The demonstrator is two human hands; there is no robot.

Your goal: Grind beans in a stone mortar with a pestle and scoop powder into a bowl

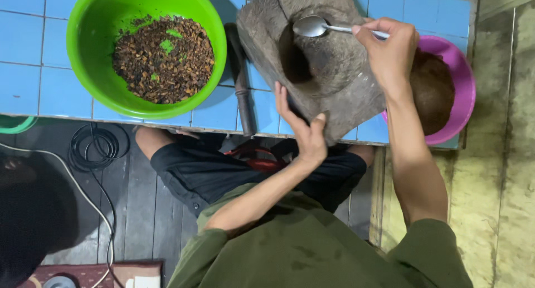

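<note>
Head cam looks straight down here. Starting at the upper left of the frame, a green bowl [146, 48] sits on the blue tiled counter [22, 71], filled with dark brown crumbly bits and a few green flecks. Just right of it a dark pestle-like stick [243, 93] lies along the tiles, partly tucked under the edge of the stone mortar [323, 65].

The mortar is tipped up at an angle in the upper middle, hollow facing the camera. The left hand [304, 132] does the propping: fingers spread and wrapped around the lower edge, thumb on the near side. Looks like that grip is what keeps the heavy slab tilted toward the right.

The right hand [390, 48] is pinched shut around the handle of a metal spoon [315, 26], whose bowl rests at the top rim of the hollow. A pink bowl [460, 93] with brown ground stuff sits at the right edge of the counter, partly hidden behind the forearm and the mortar.

Lower left is a dark wooden floor with a coiled black cable [95, 146] and a white cord.
</note>
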